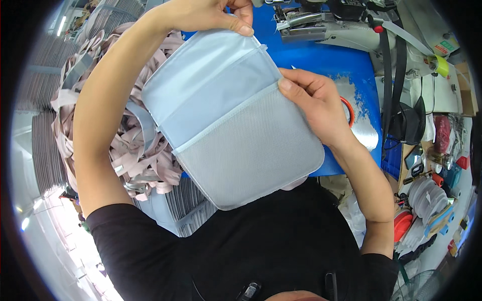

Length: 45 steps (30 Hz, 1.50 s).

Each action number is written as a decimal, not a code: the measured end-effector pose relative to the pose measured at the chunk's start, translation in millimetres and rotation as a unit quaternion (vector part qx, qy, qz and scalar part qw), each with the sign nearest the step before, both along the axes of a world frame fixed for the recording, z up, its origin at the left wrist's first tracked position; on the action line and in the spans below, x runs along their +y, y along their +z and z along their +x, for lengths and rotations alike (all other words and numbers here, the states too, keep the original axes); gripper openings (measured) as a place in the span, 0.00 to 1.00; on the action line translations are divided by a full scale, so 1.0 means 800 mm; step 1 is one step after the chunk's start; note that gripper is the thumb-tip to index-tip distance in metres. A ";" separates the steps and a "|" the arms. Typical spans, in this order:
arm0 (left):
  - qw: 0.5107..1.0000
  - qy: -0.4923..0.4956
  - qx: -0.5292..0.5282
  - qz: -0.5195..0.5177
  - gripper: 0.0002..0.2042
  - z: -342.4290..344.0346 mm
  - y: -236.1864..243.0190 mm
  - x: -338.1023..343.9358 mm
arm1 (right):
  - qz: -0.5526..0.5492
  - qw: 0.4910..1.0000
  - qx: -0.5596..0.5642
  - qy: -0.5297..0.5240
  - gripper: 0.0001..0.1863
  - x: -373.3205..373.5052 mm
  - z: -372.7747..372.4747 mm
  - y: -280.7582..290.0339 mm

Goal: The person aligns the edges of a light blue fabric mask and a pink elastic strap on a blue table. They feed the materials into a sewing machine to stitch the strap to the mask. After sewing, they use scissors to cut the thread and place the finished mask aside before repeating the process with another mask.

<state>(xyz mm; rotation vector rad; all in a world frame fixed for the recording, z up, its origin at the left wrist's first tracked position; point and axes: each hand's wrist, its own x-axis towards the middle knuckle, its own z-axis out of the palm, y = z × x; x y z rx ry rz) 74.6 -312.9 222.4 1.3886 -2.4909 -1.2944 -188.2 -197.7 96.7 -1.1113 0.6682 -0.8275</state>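
A light grey-blue fabric panel with rounded corners is stretched out in front of me. Its lower part is a grey mesh pocket with a bound upper edge, and small tabs stick out at the sides. My left hand pinches the panel's far corner between thumb and fingers, partly cut off by the top of the view. At the right edge, where the mesh begins, my right hand grips the panel with its thumb on top. The fingers behind the fabric are hidden.
Under the panel lies a blue worktable with a worn patch. A sewing machine stands at its far right. An orange-red ring lies beside my right wrist. To the left is a heap of pinkish strips, with stacked grey panels beyond.
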 end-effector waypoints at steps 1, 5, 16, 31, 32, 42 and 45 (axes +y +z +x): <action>0.999 0.004 0.021 0.029 0.12 0.004 -0.011 -0.012 | 0.007 1.000 0.008 -0.002 0.17 -0.008 0.000 0.000; 0.995 -0.009 0.097 -0.021 0.19 0.000 -0.035 -0.037 | 0.037 0.999 0.012 -0.028 0.17 -0.029 0.004 -0.003; 0.953 -0.202 -0.072 -0.213 0.22 0.059 -0.089 -0.143 | 0.077 0.994 0.019 -0.078 0.19 -0.058 0.013 0.012; 0.943 -0.205 -0.064 -0.253 0.21 0.061 -0.101 -0.160 | 0.087 0.982 -0.007 -0.166 0.20 -0.067 0.033 0.010; 0.943 -0.203 -0.064 -0.258 0.21 0.062 -0.105 -0.162 | 0.093 0.982 -0.008 -0.164 0.20 -0.065 0.033 0.012; 0.891 -0.036 -0.082 -0.446 0.20 0.041 -0.096 -0.126 | 0.130 0.983 -0.048 -0.117 0.19 -0.072 0.040 0.014; 0.818 0.089 -0.054 -0.565 0.20 -0.021 -0.084 -0.042 | 0.139 0.978 -0.078 -0.134 0.20 -0.076 0.026 0.006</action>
